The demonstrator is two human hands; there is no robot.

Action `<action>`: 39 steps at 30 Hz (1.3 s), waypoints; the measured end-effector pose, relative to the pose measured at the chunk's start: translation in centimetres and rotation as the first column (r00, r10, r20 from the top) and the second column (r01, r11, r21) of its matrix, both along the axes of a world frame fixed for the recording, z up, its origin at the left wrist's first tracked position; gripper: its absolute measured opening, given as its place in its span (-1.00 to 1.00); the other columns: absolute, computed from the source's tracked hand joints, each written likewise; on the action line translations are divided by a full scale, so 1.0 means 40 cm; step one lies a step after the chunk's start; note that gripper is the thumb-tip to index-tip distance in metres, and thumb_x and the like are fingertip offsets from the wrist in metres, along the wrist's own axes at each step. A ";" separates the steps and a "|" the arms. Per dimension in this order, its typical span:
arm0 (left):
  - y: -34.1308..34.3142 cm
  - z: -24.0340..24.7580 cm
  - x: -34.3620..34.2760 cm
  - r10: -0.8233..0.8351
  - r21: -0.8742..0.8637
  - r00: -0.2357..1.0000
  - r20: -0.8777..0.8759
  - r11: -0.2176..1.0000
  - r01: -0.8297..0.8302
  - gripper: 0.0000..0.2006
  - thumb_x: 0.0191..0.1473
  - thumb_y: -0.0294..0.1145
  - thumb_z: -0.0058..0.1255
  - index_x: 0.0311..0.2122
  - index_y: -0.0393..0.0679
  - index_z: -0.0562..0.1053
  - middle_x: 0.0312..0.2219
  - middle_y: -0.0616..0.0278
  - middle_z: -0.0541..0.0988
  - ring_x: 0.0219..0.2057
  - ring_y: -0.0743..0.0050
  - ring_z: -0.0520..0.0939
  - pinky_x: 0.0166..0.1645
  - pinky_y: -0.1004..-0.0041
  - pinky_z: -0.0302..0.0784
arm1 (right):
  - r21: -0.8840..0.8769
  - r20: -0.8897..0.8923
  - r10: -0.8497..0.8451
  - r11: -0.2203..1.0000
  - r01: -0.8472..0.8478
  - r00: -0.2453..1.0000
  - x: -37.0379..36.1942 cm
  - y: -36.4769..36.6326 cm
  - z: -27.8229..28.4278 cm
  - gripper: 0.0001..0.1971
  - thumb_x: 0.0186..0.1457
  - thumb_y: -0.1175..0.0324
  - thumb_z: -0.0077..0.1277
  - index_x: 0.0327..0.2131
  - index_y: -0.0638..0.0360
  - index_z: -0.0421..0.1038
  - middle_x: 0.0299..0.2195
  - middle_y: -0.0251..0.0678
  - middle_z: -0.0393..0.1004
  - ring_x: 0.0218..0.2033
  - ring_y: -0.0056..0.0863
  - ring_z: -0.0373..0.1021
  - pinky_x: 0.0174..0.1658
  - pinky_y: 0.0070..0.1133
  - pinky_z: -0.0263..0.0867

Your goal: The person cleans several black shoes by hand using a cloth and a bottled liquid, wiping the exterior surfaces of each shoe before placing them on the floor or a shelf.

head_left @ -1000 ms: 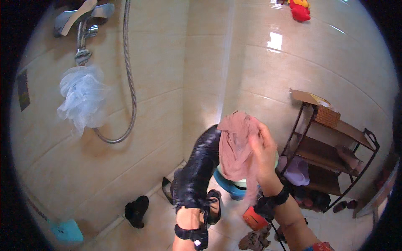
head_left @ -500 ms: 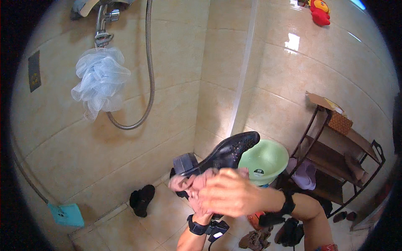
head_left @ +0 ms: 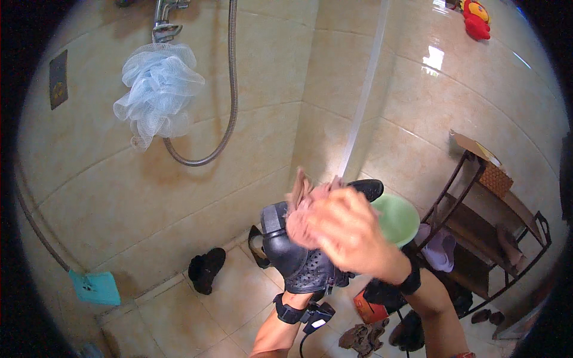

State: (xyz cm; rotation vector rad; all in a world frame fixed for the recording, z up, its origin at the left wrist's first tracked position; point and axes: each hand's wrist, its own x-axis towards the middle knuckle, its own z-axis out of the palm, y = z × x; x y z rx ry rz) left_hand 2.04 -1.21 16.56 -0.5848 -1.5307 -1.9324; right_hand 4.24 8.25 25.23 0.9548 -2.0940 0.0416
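Note:
A black shoe (head_left: 285, 252) with a perforated side and a block heel is held up in front of me, tilted with its sole upward and its toe pointing to the far right. My left hand (head_left: 296, 300) holds it from below; only the wrist shows, and the fingers are hidden in or behind the shoe. A crumpled pink cloth (head_left: 303, 224) is pressed against the sole. My right hand (head_left: 345, 230), slightly blurred, is closed on that cloth and covers the middle of the shoe.
Behind the shoe stands a green basin (head_left: 401, 219). A brown shoe rack (head_left: 471, 224) with lilac slippers (head_left: 440, 249) is at the right. On the tiled floor lie a dark shoe (head_left: 206, 271), a brown crumpled cloth (head_left: 363, 338) and an orange box (head_left: 370, 309). A mesh sponge (head_left: 160, 89) hangs at left.
The shoe has turned, showing its heel and perforated side toward me. My right hand has moved with the pink cloth from the near side up onto the sole. The view has shifted slightly.

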 end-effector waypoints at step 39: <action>0.007 0.040 -0.049 -0.014 -0.676 0.993 0.121 0.731 0.093 -0.45 -0.15 -0.49 0.06 0.06 -0.22 0.32 -0.02 0.00 0.44 0.06 0.10 0.41 0.16 0.35 0.29 | -0.010 -0.041 -0.048 0.999 0.048 0.998 0.025 0.010 -0.006 -0.79 -0.20 0.36 0.01 -0.40 0.12 0.52 -0.32 -0.23 0.46 -0.22 -0.21 0.33 -0.09 -0.26 0.25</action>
